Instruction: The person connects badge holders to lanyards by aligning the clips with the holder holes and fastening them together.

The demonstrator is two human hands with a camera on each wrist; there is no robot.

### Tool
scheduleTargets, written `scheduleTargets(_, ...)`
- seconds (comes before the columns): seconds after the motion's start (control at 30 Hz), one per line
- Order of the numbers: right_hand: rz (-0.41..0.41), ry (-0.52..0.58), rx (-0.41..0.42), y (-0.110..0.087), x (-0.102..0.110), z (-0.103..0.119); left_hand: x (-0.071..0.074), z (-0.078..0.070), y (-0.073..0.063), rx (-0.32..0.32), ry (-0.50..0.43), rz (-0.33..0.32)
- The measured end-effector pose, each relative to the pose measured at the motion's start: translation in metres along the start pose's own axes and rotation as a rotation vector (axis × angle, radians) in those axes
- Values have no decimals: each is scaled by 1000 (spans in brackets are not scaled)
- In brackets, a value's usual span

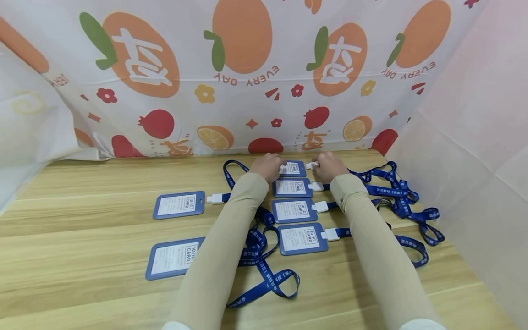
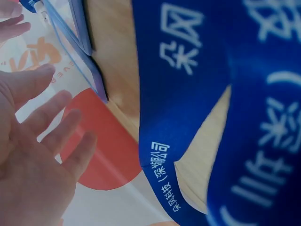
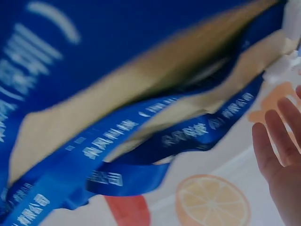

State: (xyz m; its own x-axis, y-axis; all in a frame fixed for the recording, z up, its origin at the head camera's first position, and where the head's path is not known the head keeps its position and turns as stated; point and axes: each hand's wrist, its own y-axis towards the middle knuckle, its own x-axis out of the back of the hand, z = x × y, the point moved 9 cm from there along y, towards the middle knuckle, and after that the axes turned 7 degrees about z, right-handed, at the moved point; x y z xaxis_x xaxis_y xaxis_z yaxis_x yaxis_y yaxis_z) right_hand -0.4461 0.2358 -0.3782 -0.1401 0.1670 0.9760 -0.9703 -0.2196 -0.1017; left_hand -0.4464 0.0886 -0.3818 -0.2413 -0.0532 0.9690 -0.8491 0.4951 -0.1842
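Note:
My left hand is at the left end of the farthest blue ID card holder, a fingertip touching its edge. In the left wrist view its fingers are loosely spread. Across from it, my right hand pinches the white plastic clip at that holder's right end. The clip's strap is hidden under the hand. Below in the same column lie more holders, clips pointing right. Blue lanyards with white print cross the right wrist view.
Two more card holders lie on the left, the nearer partly behind my left sleeve. Their lanyards bunch between my forearms. A lanyard tangle spreads at the right. Behind the wooden table hangs a fruit-print cloth.

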Motion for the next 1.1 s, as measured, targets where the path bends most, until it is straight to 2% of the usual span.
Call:
scheduleTargets(0.1,15,-50,4,2,-7,-6,-6,-2,2,-14,12,40)
scheduleTargets(0.2,70,-84,-1,5,-15,-8,-13,0,4,-4,14,82)
scheduleTargets(0.37,181,-25,-18,9,-25,-6,-19,6,6,14,3,81)
scheduleTargets(0.47,208,-13,-27,10,-28,-5,-19,7,5,10,-4,79)
scheduleTargets(0.57,183,-31,-9,10,-26,-2,-17,6,4,6,-4,61)
scheduleTargets(0.8,54,-76,74,7,-19,6,-13,0,0,-7,10,13)
scheduleTargets(0.93,30,-89,98,7,-18,10,-15,-1,0,7,3,20)
scheduleTargets(1.1,26,-94,102,7,-18,13,-13,-1,0,17,-5,0)
